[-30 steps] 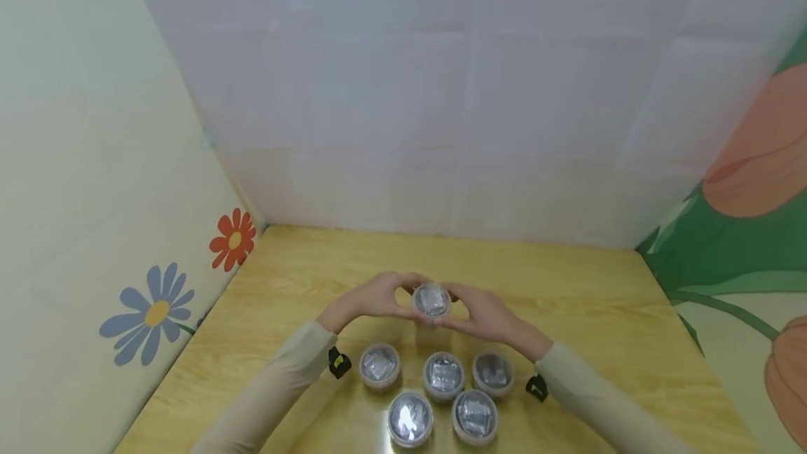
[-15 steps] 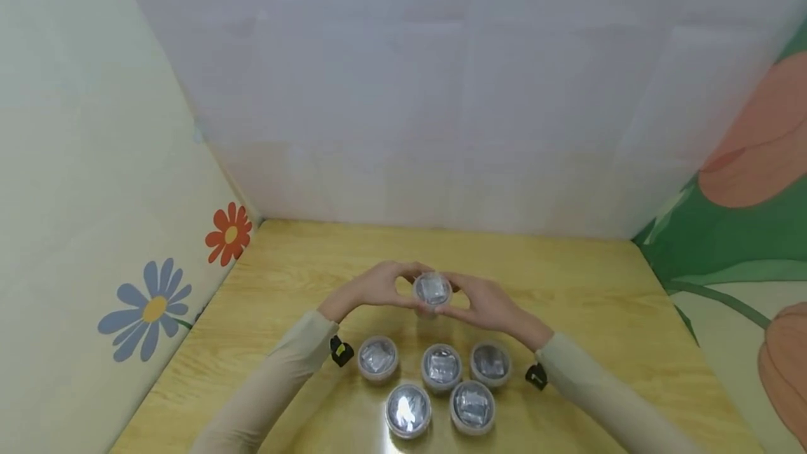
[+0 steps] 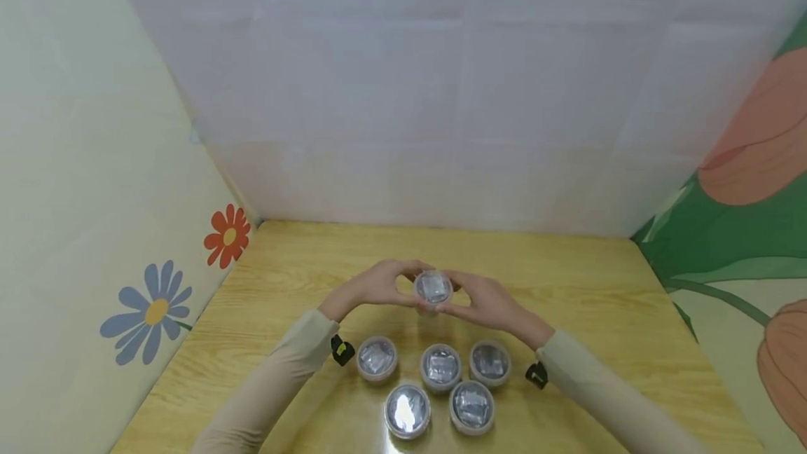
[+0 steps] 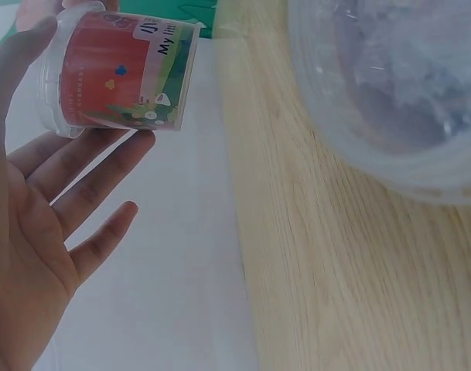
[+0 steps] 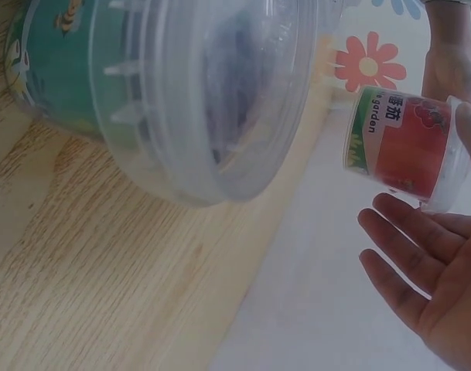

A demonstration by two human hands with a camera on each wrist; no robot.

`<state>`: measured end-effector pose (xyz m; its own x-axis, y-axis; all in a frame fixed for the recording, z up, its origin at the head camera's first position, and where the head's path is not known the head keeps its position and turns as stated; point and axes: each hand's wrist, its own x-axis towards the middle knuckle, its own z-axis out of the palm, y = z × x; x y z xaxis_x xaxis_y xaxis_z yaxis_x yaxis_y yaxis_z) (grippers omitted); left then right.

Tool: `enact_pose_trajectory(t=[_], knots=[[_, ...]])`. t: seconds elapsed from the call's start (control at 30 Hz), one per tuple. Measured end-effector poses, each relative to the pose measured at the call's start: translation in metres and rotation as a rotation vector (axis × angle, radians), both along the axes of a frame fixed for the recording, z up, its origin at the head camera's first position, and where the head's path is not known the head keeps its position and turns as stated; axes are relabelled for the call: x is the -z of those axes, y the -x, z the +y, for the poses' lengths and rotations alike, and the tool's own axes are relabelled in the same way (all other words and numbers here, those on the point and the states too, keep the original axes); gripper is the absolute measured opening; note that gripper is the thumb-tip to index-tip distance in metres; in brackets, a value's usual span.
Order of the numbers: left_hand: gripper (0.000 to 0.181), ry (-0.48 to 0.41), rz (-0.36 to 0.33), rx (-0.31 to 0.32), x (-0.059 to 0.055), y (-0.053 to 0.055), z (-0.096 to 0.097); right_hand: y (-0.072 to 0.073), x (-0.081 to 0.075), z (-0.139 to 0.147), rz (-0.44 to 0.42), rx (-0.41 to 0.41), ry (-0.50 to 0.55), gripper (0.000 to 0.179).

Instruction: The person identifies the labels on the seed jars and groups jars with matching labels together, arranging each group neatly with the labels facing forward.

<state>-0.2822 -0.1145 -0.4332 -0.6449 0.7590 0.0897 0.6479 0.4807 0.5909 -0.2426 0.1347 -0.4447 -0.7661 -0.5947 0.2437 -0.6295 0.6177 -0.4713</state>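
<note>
Both hands hold one small plastic tub with a clear lid, up above the table in the head view. Its red label carries the words "My litt" in the left wrist view and "garden" in the right. My left hand grips the left side, thumb near the lid and the lower fingers spread. From the other side my right hand pinches the same tub, its thumb meeting the rim. Silvery packaging shows through the lid.
Several similar lidded tubs stand nearer the body, among them a left one, a middle one and a front one. Wood-grain table lies under them. A white cloth wall rises behind; flower-printed sheets hang at both sides.
The held tub and both hands shift slightly up in the head view, and the whole scene shifts a little with the head. Both hands keep hold of the tub.
</note>
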Motion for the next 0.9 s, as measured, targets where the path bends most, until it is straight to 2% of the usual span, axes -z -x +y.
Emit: enact_pose_trajectory(t=[0.17, 0.33, 0.5, 0.73, 0.9], knots=[[0.063, -0.023, -0.012, 0.003, 0.001, 0.002, 0.001, 0.001, -0.001, 0.003, -0.002, -0.001, 0.009, 0.07], [0.066, -0.038, 0.01, 0.018, -0.001, 0.003, 0.004, 0.003, -0.002, 0.005, 0.006, -0.014, 0.024, 0.068], [0.066, -0.033, 0.018, 0.005, -0.003, 0.002, 0.005, 0.003, -0.004, 0.007, 0.005, -0.014, 0.032, 0.069], [0.075, -0.042, 0.003, -0.002, -0.004, 0.001, 0.008, 0.005, -0.004, 0.011, -0.001, -0.011, 0.042, 0.069], [0.079, -0.057, 0.019, 0.009, -0.001, 0.001, 0.011, 0.007, -0.005, 0.013, 0.004, -0.012, 0.055, 0.068]])
